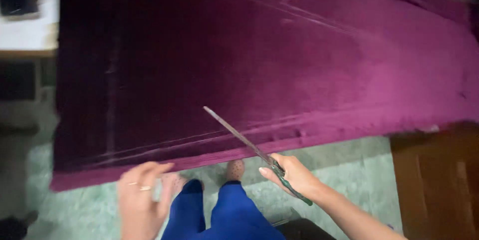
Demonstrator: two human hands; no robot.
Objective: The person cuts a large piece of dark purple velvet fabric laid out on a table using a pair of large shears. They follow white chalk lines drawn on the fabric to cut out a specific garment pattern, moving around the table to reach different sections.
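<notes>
A large sheet of magenta velvet fabric (259, 65) lies spread over a table, its near edge hanging toward me. My right hand (294, 174) grips the green handles of long scissors (239, 137), whose closed blades point up and left over the fabric's near edge. My left hand (139, 197) hovers below the fabric edge with fingers loosely apart, holding nothing; a ring shows on one finger. Faint chalk lines run across the cloth. My blue trouser legs (219, 215) and feet are visible beneath.
A pale green floor (349, 170) lies under the table edge. A brown cardboard box (439, 185) stands at the right. A white shelf or table (27, 30) with a dark object sits at the upper left.
</notes>
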